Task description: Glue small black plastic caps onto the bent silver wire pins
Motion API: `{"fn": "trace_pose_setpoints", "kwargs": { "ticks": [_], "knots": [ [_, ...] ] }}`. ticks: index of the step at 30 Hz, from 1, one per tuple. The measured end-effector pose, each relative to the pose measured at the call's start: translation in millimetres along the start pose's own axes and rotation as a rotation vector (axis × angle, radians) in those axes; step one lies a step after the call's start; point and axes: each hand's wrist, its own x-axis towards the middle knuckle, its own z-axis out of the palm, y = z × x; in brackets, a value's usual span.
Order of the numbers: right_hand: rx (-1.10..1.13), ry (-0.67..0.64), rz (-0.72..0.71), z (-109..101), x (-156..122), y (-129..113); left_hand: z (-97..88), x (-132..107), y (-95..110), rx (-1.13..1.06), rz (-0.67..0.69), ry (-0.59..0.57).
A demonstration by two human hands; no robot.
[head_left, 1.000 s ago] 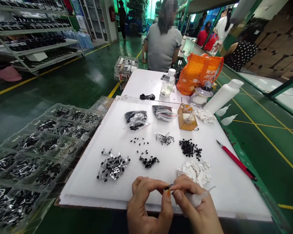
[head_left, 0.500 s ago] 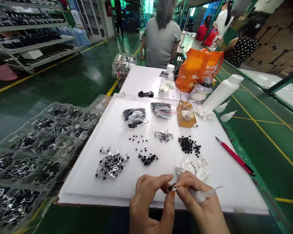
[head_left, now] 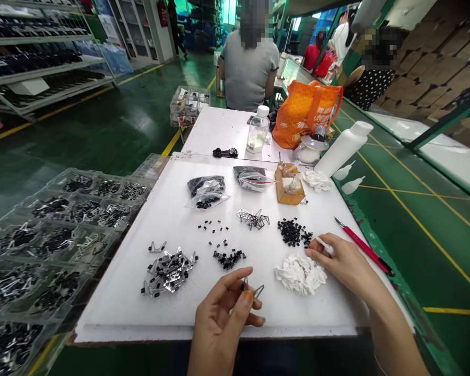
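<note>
Your L hand [head_left: 221, 318] pinches a wire frame w/ black chip [head_left: 249, 288] above the white foam board [head_left: 113, 313]; R hand [head_left: 339, 261] grips a white dropper [head_left: 324, 246] beside the black chip pile [head_left: 292, 232]. Fitted pile [head_left: 168, 272] sits at left; loose chips [head_left: 229, 259], bare frames [head_left: 253, 219] are left.

**Tally around the board [head_left: 113, 318]**

Clock hours run from its middle. Two hands: the left hand [head_left: 219, 318] at 6, pinching one clip [head_left: 250, 286], and the right hand [head_left: 347, 261] at 3, holding one dropper [head_left: 324, 246]. Two more droppers [head_left: 342, 171] lie at 2. Two bags [head_left: 206, 187] sit at 12 and 1. One tray [head_left: 290, 189] sits at 2. Two cloth heaps [head_left: 300, 273] lie at 2 and 4. One knife [head_left: 364, 249] lies at 3. Two bottles: one large bottle [head_left: 343, 142] at 2, one clear bottle [head_left: 257, 130] at 1. Five people [head_left: 248, 73] stand or sit beyond, from 12 to 2.
</note>
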Motion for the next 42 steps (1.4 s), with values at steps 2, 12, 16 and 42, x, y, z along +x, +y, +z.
{"fn": "trace_pose_setpoints", "kwargs": {
  "ticks": [2, 12, 16, 42],
  "knots": [
    [0.037, 0.003, -0.004, 1.2, 0.3, -2.4, 1.3, -0.6, 3.0, 0.000, -0.003, 0.018],
    [0.620, 0.262, 0.127, 9.6, -23.4, -30.0, 2.8, 0.0, 3.5, 0.035, -0.033, 0.110],
    [1.178, 0.096, 0.254, 29.8, -50.1, -63.5, 3.2, 0.7, 3.0, 0.031, -0.005, 0.138],
    [1.406, 0.053, 0.329, 64.7, -90.9, -96.2, 11.4, -11.6, -0.7, 0.028, 0.111, 0.078]
  ]
}}
